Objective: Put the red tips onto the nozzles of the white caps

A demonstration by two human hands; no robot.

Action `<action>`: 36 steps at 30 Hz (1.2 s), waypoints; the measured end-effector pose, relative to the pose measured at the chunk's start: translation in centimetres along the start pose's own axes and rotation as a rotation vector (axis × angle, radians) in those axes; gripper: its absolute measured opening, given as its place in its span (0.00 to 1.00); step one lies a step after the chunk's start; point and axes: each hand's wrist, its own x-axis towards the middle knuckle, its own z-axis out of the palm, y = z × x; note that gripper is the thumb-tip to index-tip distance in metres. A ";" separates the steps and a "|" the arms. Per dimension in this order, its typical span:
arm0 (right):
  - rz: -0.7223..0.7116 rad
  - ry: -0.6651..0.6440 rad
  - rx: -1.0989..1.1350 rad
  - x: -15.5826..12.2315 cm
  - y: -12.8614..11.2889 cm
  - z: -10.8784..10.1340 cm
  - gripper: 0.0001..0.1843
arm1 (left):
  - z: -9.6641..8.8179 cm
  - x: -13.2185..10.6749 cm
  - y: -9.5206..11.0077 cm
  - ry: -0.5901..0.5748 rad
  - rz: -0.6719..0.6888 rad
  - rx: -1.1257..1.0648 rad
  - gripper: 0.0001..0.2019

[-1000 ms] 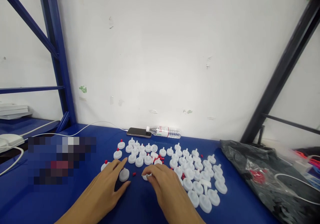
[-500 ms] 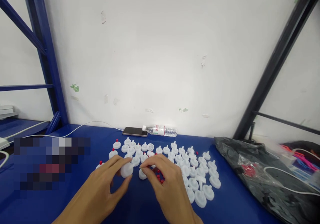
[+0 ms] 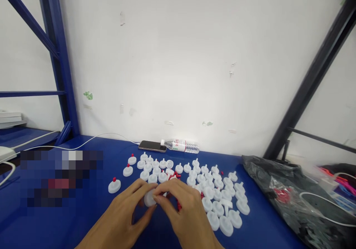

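My left hand point(image 3: 126, 208) grips a white plastic nozzle cap point(image 3: 149, 199) between thumb and fingers, its round base turned toward me. My right hand point(image 3: 185, 206) meets it from the right, thumb and forefinger pinched at the nozzle side; whatever sits between those fingertips is hidden. Beyond my hands, many similar white nozzle caps point(image 3: 210, 193) stand on the blue table point(image 3: 91, 219). Small red tips point(image 3: 178, 205) lie partly behind my right hand. On the left, a few caps wear a red tip, such as the nearest red-tipped cap point(image 3: 114, 185).
A phone point(image 3: 152, 146) on a white cable and a lying clear bottle point(image 3: 182, 146) rest against the wall. Black plastic sheeting point(image 3: 280, 189) with a small clear bag point(image 3: 283, 195) covers the right side. Blue frame posts point(image 3: 59, 56) rise at left.
My hands have come together: the right fingertips now touch the nozzle cap in my left hand. The cap has moved slightly right and down. The view has shifted a little.
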 end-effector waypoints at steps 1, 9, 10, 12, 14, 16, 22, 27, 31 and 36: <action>-0.010 -0.004 -0.003 0.0 0.0 0.0 0.11 | 0.1 0.1 -0.2 -0.023 -0.052 -0.100 0.09; -0.089 -0.052 -0.017 0.0 -0.5 0.0 0.12 | -0.3 0.2 0.0 -0.216 -0.276 -0.924 0.18; -0.094 -0.043 -0.020 -0.1 -0.5 -0.1 0.12 | -0.4 0.2 0.2 -0.220 -0.306 -0.984 0.19; -0.096 -0.040 -0.018 -0.1 -0.6 -0.1 0.13 | -0.7 0.2 0.6 -0.232 -0.365 -1.054 0.19; -0.089 -0.064 -0.014 -0.2 -0.6 -0.1 0.14 | -0.8 0.3 0.9 -0.238 -0.393 -1.049 0.19; -0.088 -0.088 -0.021 -0.2 -0.6 -0.1 0.15 | -0.7 0.5 1.0 -0.233 -0.386 -1.017 0.19; -0.117 -0.111 0.004 0.0 -0.6 -0.2 0.15 | -1.1 0.9 1.0 -0.273 -0.285 -0.882 0.19; -0.134 -0.116 0.033 -0.1 -0.6 -0.1 0.12 | -2.0 0.9 1.9 -0.311 -0.256 -0.784 0.18; -0.124 -0.117 0.037 -0.1 -0.7 -0.2 0.11 | -1.9 0.7 2.0 -0.292 -0.274 -0.778 0.18; -0.162 -0.117 0.068 -0.2 -0.7 -0.2 0.12 | -1.3 0.4 1.3 -0.265 -0.335 -0.757 0.20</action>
